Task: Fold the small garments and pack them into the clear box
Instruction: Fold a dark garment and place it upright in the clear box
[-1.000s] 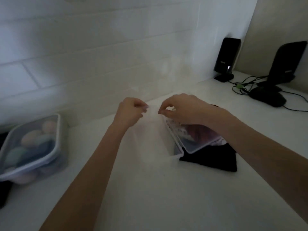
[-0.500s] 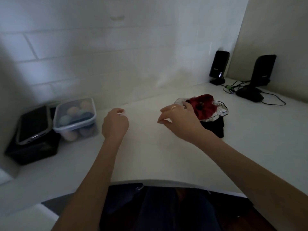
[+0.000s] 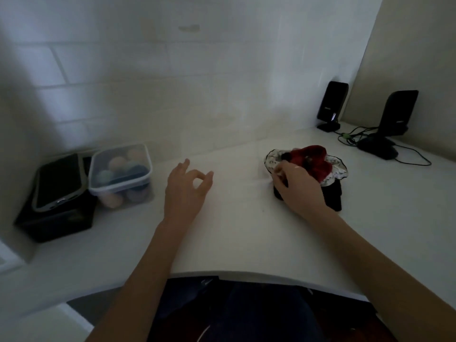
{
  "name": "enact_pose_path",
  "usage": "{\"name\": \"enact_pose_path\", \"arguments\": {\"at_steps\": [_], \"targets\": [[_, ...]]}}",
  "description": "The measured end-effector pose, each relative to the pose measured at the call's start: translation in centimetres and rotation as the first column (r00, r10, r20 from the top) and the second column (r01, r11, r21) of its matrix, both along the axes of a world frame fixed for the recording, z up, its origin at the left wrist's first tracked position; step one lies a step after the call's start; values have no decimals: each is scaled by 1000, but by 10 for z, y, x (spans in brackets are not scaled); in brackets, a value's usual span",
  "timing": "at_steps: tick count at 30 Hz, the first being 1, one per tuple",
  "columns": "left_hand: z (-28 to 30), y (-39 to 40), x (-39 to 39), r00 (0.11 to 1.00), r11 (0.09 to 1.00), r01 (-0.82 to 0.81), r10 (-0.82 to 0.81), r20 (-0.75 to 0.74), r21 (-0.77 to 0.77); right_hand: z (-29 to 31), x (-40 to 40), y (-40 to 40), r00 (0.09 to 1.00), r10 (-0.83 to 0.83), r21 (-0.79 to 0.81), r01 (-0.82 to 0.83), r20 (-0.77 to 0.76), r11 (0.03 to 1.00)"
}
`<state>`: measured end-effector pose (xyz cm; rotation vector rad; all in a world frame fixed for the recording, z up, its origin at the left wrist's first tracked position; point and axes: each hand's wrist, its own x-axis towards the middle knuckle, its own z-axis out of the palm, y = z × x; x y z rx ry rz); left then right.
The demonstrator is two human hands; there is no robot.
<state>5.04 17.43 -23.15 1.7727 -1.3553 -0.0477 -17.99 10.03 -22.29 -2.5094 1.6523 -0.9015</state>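
A small pile of garments lies on the white counter [image 3: 234, 218] at the right: a red garment [image 3: 311, 159] on top, a white patterned one with dark trim [image 3: 338, 169] under it, and a black one [image 3: 333, 196] at the bottom. My right hand [image 3: 296, 186] rests on the pile's left edge, its fingers curled into the white and black cloth. My left hand [image 3: 187, 188] hovers over the bare counter holding nothing, thumb and forefinger touching in a ring and the other fingers loose. A lidded clear box [image 3: 121, 174] at the left holds several rolled pastel items.
A black box [image 3: 56, 218] with a phone-like device [image 3: 59, 181] on top stands beside the clear box at the far left. Two black speakers [image 3: 332, 104] [image 3: 397, 114] and their cables [image 3: 355, 137] sit in the back right corner. A tiled wall runs behind the counter.
My right hand has moved right and come down onto the garment pile. My left hand has loosened from a fist. The clear box I held one second ago is no longer seen.
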Motion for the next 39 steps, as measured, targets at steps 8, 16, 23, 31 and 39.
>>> {"name": "enact_pose_path", "arguments": {"at_steps": [8, 16, 23, 31, 39], "targets": [[6, 0, -6, 990, 995, -47, 35, 134, 87, -11, -13, -2, 997, 64, 150, -58, -38, 987], [27, -18, -6, 929, 951, 171, -242, 278, 258, 39, -15, -4, 979, 131, 226, -165, 156, 960], [49, -33, -12, 907, 903, 284, -362, 215, 322, 105, 25, -27, 711, 228, 105, -392, 665, 914], [69, -69, -13, 715, 835, 549, -441, -543, 44, 75, 81, -64, 466, 37, 240, -521, 884, 819], [55, -75, 0, 662, 893, 435, -402, -633, -113, 52, 82, -66, 452, 123, 332, -789, 883, 518]]}}
